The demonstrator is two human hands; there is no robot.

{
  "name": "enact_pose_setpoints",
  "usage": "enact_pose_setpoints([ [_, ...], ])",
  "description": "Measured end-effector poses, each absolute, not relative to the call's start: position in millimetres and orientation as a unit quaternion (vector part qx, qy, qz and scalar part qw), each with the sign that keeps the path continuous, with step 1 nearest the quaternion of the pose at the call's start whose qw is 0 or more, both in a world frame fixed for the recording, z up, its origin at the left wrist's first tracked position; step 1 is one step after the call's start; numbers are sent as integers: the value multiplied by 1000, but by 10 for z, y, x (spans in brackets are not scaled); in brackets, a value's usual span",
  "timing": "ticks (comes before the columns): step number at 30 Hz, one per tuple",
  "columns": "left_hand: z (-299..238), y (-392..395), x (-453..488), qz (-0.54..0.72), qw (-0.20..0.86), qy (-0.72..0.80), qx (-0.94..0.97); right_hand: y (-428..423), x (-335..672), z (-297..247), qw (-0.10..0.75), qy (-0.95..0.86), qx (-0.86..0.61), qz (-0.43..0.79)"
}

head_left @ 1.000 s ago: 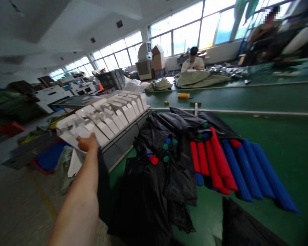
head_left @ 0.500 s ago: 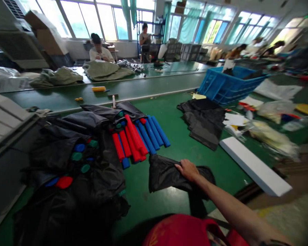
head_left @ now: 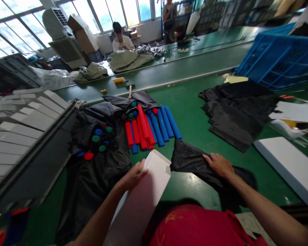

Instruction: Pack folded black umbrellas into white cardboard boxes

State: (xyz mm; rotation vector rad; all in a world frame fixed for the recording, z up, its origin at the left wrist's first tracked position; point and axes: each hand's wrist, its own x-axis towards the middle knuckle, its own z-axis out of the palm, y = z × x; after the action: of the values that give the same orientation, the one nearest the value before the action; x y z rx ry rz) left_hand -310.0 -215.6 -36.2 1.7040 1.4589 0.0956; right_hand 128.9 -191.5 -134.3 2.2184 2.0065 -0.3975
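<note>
My left hand [head_left: 133,175] grips a flat white carton [head_left: 146,191] by its upper edge, holding it over the near edge of the green table [head_left: 192,112]. My right hand [head_left: 219,164] is closed on a black fabric bag [head_left: 195,162] lying on the table in front of me. Just beyond lie red and blue foam rods [head_left: 150,128] side by side. A heap of black bags [head_left: 100,150] with coloured round ends showing sits to the left.
A rack of folded white cartons [head_left: 23,119] stands at the left. More black fabric [head_left: 238,109], a blue crate [head_left: 279,58] and a white foam slab [head_left: 287,167] are on the right. A person sits at the far table [head_left: 123,41], another stands behind.
My left hand took a white carton from the rack and brought it in front of me. My view swung right, then back. My right hand stays on the black bag.
</note>
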Motion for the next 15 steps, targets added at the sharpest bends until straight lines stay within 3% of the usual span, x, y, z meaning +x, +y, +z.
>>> enact_pose_setpoints([
  [7,-1022,-1974,-2443,-5,474,567,673,-1859,1891,-1347,67,611,768,-180],
  [15,-1249,-1840,-1760,-17,391,622,678,-1927,2020,-1359,19,635,748,-191],
])
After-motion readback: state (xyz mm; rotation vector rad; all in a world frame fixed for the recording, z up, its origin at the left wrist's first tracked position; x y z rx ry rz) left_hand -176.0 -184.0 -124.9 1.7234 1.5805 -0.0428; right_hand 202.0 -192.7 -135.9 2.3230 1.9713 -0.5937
